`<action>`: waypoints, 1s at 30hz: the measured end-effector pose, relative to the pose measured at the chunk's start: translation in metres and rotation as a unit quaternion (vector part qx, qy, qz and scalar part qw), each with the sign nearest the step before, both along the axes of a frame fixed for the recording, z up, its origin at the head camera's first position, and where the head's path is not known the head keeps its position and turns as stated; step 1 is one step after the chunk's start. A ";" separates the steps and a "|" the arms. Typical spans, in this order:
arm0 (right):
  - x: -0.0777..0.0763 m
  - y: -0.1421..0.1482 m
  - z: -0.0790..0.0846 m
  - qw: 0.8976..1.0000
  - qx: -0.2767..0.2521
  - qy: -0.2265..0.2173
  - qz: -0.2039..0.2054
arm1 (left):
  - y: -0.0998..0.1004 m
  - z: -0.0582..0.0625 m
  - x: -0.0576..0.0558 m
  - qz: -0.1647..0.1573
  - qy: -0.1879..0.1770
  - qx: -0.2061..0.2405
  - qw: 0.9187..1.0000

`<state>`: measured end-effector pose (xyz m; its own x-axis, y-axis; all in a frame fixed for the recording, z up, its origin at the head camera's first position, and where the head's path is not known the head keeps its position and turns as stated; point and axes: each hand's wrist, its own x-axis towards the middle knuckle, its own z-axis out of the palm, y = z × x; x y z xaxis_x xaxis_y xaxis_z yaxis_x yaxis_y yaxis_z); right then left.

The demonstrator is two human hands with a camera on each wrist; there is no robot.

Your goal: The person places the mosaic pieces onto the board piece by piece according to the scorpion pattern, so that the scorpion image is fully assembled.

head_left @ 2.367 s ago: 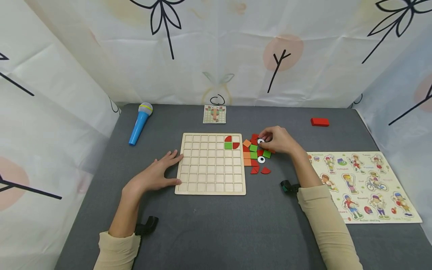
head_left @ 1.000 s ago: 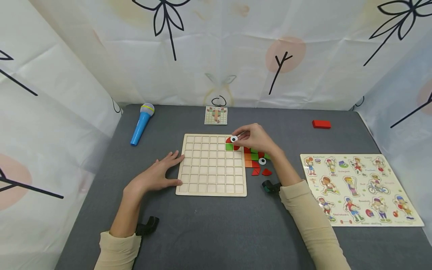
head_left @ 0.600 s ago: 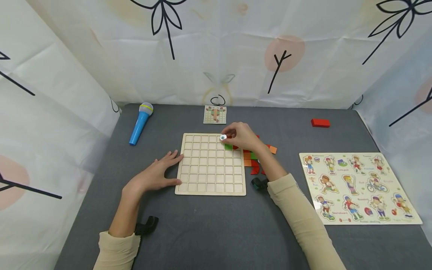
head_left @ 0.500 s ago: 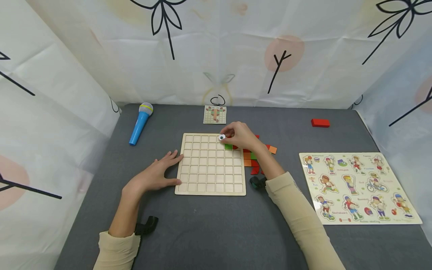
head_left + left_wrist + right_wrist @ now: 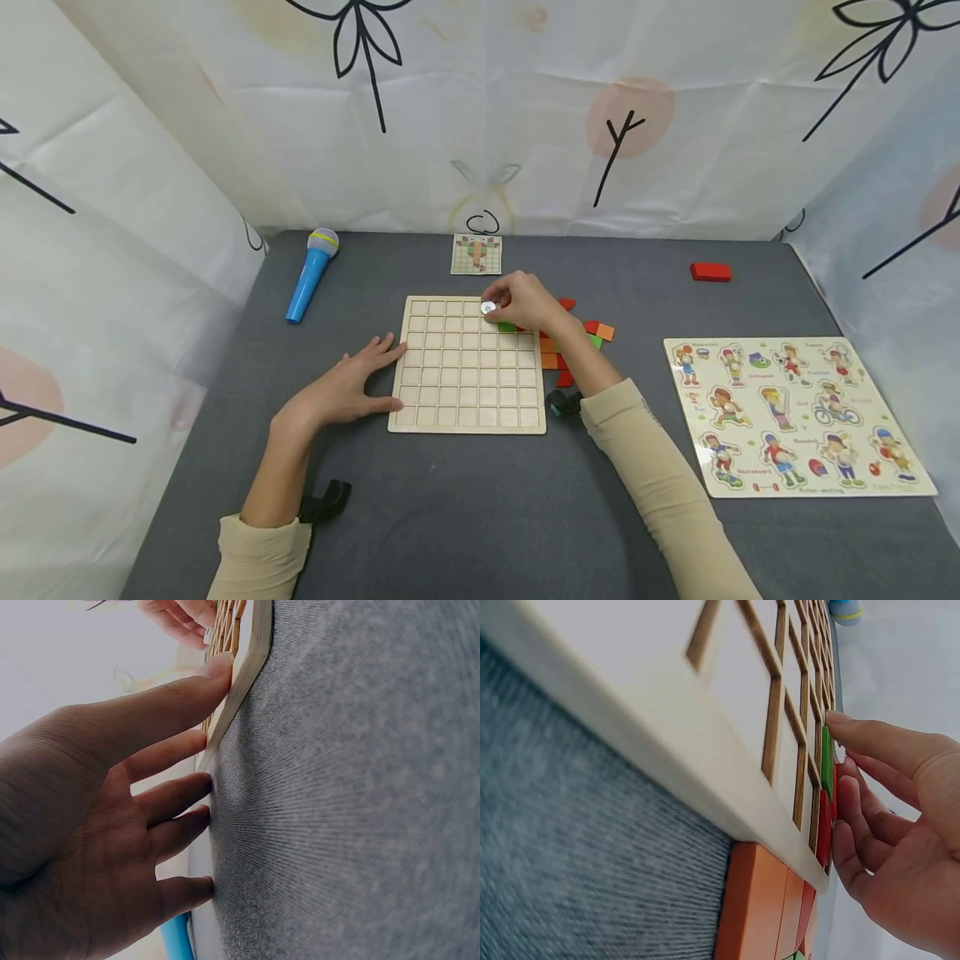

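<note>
A wooden grid board [image 5: 468,375] lies flat before me. My left hand [image 5: 341,390] is spread along its left side; in the left wrist view the thumb [image 5: 217,666] presses the board's edge. With thumb and fingertips my right hand [image 5: 525,302] pinches a small white disc with a dark centre [image 5: 488,307] over the top row, just left of the placed pieces. Beside the disc, a green square tile [image 5: 827,761] sits in the grid with red pieces [image 5: 824,825] near it, partly covered by the right hand.
Loose orange, red and green tiles [image 5: 550,361] lie against the board's right side, partly under the right forearm. A pattern card [image 5: 476,255] is behind the board. Farther out are a blue toy microphone [image 5: 309,279], a red block [image 5: 710,272] and a picture puzzle board [image 5: 798,417].
My right hand has picked the white disc out of the loose tiles and carried it left to the board's top row. The left hand has stayed at the board's edge.
</note>
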<state>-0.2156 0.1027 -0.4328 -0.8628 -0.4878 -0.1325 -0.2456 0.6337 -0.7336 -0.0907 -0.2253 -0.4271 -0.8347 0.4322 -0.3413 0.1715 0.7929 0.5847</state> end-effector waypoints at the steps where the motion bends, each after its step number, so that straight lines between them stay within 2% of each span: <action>1: 0.000 0.000 0.000 1.000 0.001 0.000 -0.001 | 0.000 0.000 0.000 0.000 0.001 -0.001 1.000; 30: 0.003 -0.005 0.003 0.999 0.036 0.027 -0.020 | 0.001 0.001 0.001 0.004 0.003 -0.002 1.000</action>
<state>-0.2128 0.0978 -0.4301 -0.8879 -0.4446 -0.1187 -0.2578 0.6942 -0.6721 -0.0899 -0.2244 -0.4262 -0.8402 0.4237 -0.3384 0.1674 0.7963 0.5813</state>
